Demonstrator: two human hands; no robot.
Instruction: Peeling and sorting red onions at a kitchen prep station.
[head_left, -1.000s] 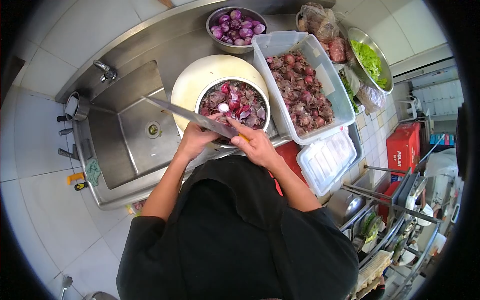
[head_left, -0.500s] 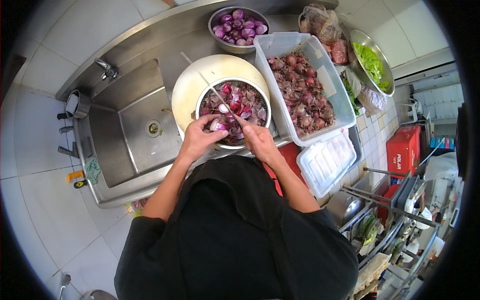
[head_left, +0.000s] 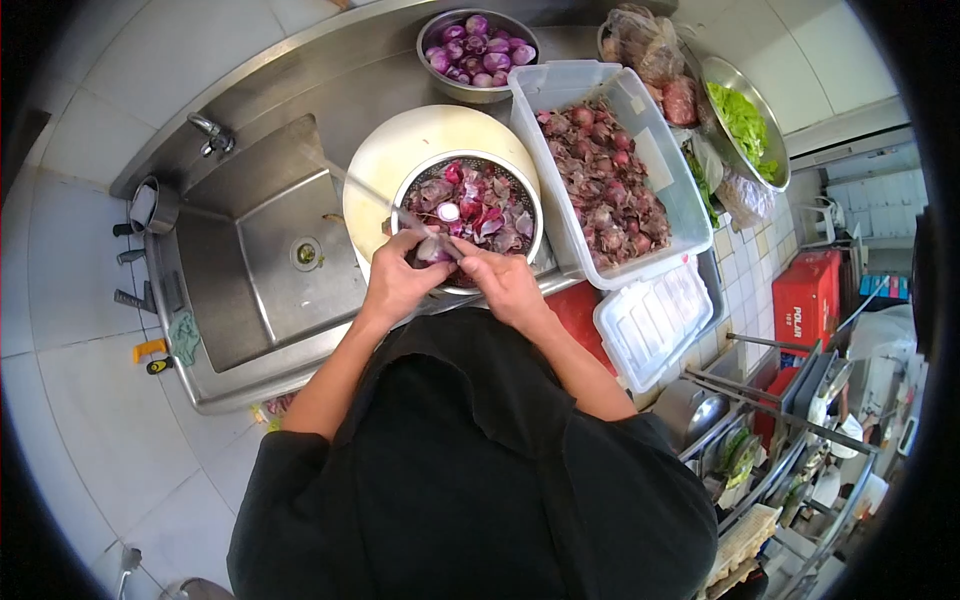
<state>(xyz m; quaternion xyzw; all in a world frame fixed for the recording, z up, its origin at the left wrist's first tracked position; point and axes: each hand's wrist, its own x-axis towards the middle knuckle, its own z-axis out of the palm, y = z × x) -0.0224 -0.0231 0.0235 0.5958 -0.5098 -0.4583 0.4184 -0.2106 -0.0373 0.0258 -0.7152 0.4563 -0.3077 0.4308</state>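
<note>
Over the near rim of a metal colander [head_left: 537, 222], my left hand [head_left: 395, 283] grips a red onion [head_left: 432, 250]. My right hand [head_left: 505, 287] is closed on a knife [head_left: 378, 198], its long blade lying across the onion and pointing to the far left. Fingers partly cover the onion and the knife's handle. Loose red onion skins [head_left: 490, 220] and a pale cut piece [head_left: 448, 212] lie in the colander. Under it is a round cream cutting board [head_left: 372, 165]. To the right, a clear plastic bin [head_left: 690, 235] holds unpeeled red onions [head_left: 600, 190].
A steel bowl [head_left: 432, 72] of peeled onions stands at the back. The sink [head_left: 225, 250] with its tap [head_left: 212, 135] is at left. Bagged food [head_left: 645, 45] and a bowl of lettuce [head_left: 740, 120] sit at far right. A white lid [head_left: 655, 325] lies below the bin.
The knife has swung left and toward me, its blade now across the onion. My right hand has moved left, close to my left hand. The left hand still holds the onion.
</note>
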